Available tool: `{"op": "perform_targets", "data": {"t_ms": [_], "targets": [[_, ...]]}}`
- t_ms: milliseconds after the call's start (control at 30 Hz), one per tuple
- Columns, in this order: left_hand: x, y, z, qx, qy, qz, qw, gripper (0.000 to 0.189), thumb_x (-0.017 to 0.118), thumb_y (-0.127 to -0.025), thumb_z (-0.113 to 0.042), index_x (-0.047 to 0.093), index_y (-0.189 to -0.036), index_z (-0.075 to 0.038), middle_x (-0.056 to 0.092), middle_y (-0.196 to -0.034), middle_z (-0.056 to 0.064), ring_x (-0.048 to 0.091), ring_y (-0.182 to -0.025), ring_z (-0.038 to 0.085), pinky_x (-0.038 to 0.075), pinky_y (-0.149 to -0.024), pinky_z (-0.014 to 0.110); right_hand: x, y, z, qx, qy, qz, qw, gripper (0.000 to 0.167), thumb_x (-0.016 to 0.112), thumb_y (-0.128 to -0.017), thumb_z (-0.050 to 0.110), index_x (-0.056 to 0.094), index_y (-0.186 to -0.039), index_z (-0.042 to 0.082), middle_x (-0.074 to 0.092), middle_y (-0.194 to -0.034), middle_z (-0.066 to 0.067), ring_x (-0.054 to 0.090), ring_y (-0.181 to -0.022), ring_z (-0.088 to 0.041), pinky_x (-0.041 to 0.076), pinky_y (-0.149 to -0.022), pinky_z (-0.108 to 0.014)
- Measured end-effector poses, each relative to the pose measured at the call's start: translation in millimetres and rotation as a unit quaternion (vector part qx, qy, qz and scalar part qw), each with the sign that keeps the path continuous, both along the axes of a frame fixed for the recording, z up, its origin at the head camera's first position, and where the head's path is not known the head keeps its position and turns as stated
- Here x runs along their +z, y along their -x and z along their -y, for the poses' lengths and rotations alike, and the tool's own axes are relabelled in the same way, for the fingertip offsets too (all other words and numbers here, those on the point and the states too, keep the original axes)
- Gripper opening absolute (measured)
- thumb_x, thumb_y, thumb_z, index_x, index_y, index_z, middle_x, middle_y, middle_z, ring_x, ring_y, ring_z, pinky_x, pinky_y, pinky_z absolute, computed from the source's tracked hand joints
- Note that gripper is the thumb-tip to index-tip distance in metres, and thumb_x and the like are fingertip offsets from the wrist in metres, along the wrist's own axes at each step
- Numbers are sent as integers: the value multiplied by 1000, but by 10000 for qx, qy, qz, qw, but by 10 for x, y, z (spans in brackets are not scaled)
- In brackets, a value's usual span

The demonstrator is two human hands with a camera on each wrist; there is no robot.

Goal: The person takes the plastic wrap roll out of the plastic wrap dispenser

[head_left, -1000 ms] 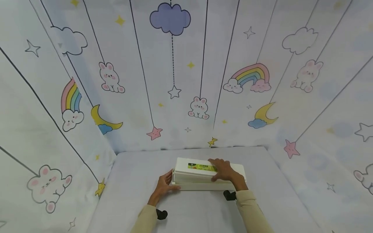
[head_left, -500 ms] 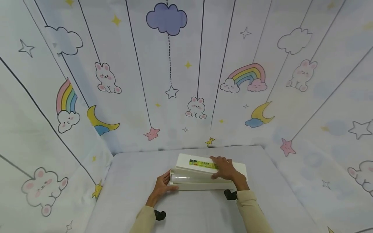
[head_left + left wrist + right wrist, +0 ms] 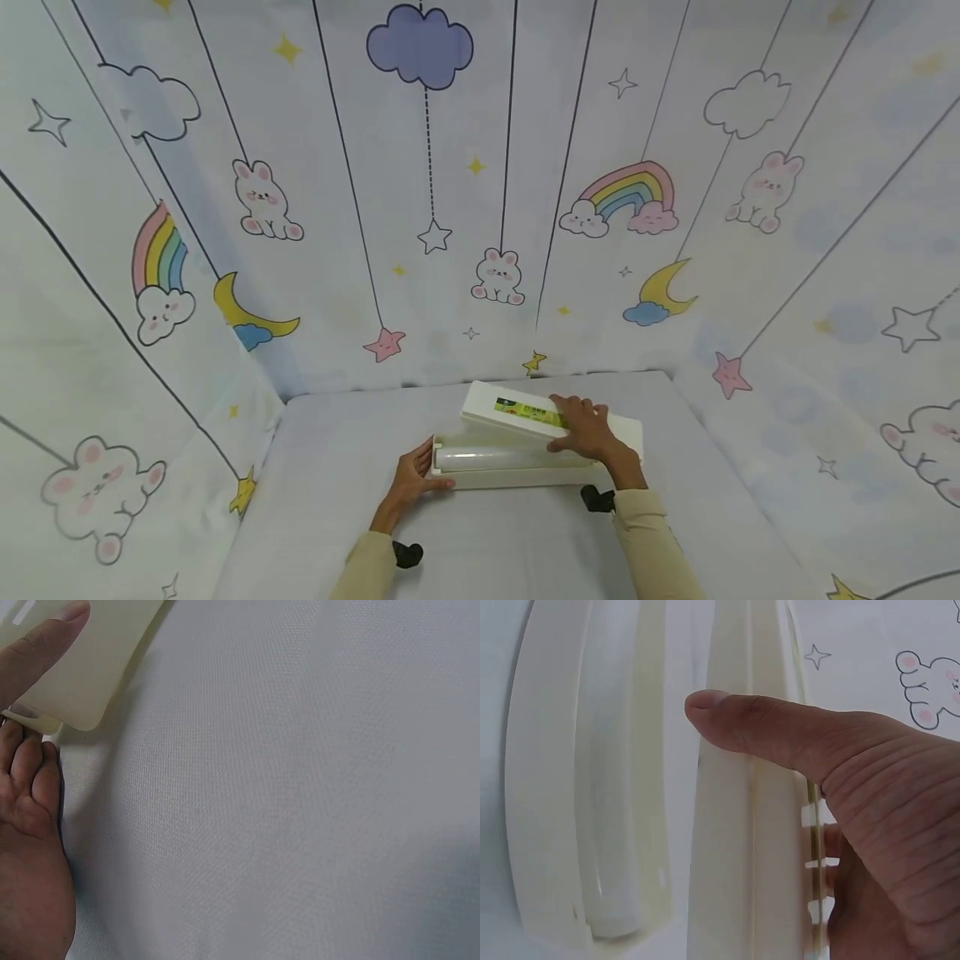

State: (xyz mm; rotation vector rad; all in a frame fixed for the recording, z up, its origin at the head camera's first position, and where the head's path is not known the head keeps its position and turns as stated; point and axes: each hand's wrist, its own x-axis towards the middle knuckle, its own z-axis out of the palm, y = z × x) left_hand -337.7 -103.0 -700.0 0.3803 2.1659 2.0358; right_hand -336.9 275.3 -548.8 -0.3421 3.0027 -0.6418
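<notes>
We log the box (image 3: 517, 478) as cream; lid (image 3: 739, 847) over its far edge white, label (image 3: 528, 412) yellow-green; cylinder (image 3: 487, 457) inside it whitish. Behind the box, white backdrop (image 3: 427, 287) printed with rabbits (image 3: 498, 279), rainbows (image 3: 637, 196), yellow moons (image 3: 660, 293), stars (image 3: 385, 345).

labelled lid (image 3: 521, 422): raised askew | white box (image 3: 517, 478): open | shiny roll (image 3: 495, 457): lengthwise inside

White walls (image 3: 390, 208) printed with cartoon rabbits (image 3: 498, 279), rainbows (image 3: 628, 179) and moons (image 3: 228, 304) stand left, right and far, around a pale, woven-textured tabletop (image 3: 510, 537)
</notes>
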Motion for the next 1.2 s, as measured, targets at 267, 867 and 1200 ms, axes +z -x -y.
{"op": "perform_targets", "data": {"t_ms": [267, 867, 1200], "targets": [[34, -18, -19, 91, 11, 212, 9997, 108, 98, -77, 2, 37, -165, 7, 41, -170, 28, 40, -160, 48, 38, -132, 48, 33, -58, -105, -32, 104, -183, 9998, 98, 95, -84, 32, 46, -163, 3, 58, -148, -31, 53, -122, -48, 32, -102, -71], [-35, 9, -9, 53, 33, 58, 10000, 108, 98, -77, -1, 37, -165, 9, 42, -169, 30, 40, -159, 49, 42, -129, 32, 129, -144, -226, -470, 51, -31, 9989, 98, 93, -87, 34, 43, -164, 1, 57, -148, -31, 51, -126, -50, 32, -103, -73], [-71, 17, -12, 137, 81, 63, 9999, 110, 100, -74, -1, 38, -165, 8, 46, -167, 29, 43, -157, 48, 44, -128, 33, 91, -159, -388, -666, 52, -152, 9976, 100, 91, -86, 36, 42, -163, -3, 57, -145, -36, 50, -123, -52, 31, -100, -73]]}}
